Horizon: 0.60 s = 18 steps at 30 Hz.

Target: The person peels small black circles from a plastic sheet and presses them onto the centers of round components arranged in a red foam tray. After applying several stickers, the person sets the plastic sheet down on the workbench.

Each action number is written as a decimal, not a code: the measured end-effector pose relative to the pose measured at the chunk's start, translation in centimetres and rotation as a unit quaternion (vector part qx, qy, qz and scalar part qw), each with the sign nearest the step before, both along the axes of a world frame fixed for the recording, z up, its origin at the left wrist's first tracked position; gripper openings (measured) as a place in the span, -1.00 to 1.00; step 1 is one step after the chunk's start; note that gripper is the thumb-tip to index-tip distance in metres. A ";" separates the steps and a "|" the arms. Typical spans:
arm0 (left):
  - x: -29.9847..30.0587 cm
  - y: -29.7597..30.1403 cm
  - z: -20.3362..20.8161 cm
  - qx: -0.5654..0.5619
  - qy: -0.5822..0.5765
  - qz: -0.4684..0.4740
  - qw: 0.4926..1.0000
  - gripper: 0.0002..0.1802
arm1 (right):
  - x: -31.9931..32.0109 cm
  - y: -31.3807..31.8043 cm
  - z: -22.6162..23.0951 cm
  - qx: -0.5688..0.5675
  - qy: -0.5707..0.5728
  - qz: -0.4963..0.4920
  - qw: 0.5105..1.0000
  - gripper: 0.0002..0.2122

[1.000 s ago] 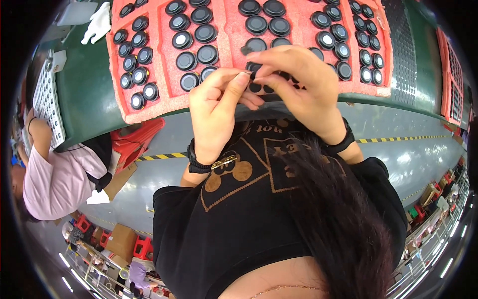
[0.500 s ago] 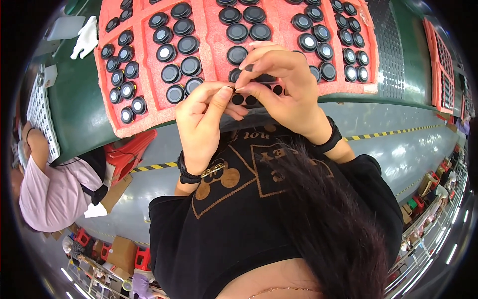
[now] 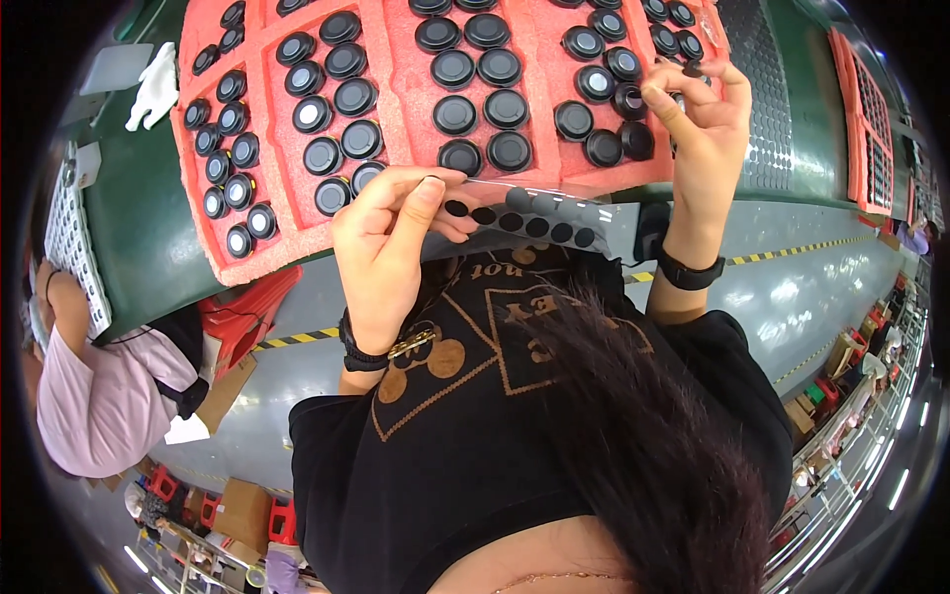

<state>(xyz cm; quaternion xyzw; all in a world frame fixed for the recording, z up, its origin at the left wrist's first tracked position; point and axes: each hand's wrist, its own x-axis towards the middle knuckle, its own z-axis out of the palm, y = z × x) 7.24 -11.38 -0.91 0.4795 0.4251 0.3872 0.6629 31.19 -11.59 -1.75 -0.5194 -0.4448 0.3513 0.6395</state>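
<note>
My left hand (image 3: 384,243) pinches the left end of a clear plastic sheet (image 3: 606,212) with rows of black round stickers (image 3: 537,228). The sheet stretches to the right in front of my chest, just off the near edge of the pink foam tray (image 3: 396,109). My right hand (image 3: 708,124) is raised over the tray's right part, thumb and fingers drawn together beside a black round cap (image 3: 628,100). A small black sticker (image 3: 693,68) shows at its fingers; how it is held is partly hidden. Several black round caps (image 3: 453,69) with grey centres stand in the tray's compartments.
The tray lies on a green table (image 3: 148,218). A white glove (image 3: 155,87) and a white tray (image 3: 84,238) are on the left, where another person (image 3: 104,396) sits. At right are a grey dotted mat (image 3: 757,99) and another pink tray (image 3: 856,119).
My right hand has moved away from the sheet, rightward and up to the caps in the tray. The sheet's sticker rows now show. My left hand keeps its pinch, slightly further left.
</note>
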 end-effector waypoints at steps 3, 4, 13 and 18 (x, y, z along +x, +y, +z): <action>0.0 0.0 0.1 -0.001 0.005 -0.009 1.000 -0.82 | 1.7 -0.4 -0.7 -0.019 -0.038 -0.006 0.999 -0.63; 0.0 0.0 0.1 -0.001 0.006 -0.008 1.000 -0.82 | 2.1 -0.5 -1.0 -0.027 -0.056 -0.009 0.998 -0.63; 0.1 0.1 0.2 0.005 0.010 -0.015 1.000 -0.83 | 2.4 -0.6 -1.5 -0.036 -0.117 0.009 0.992 -0.63; 0.2 0.1 0.2 0.008 0.018 -0.014 1.000 -0.82 | 2.3 -0.6 -1.5 -0.037 -0.116 0.010 0.992 -0.64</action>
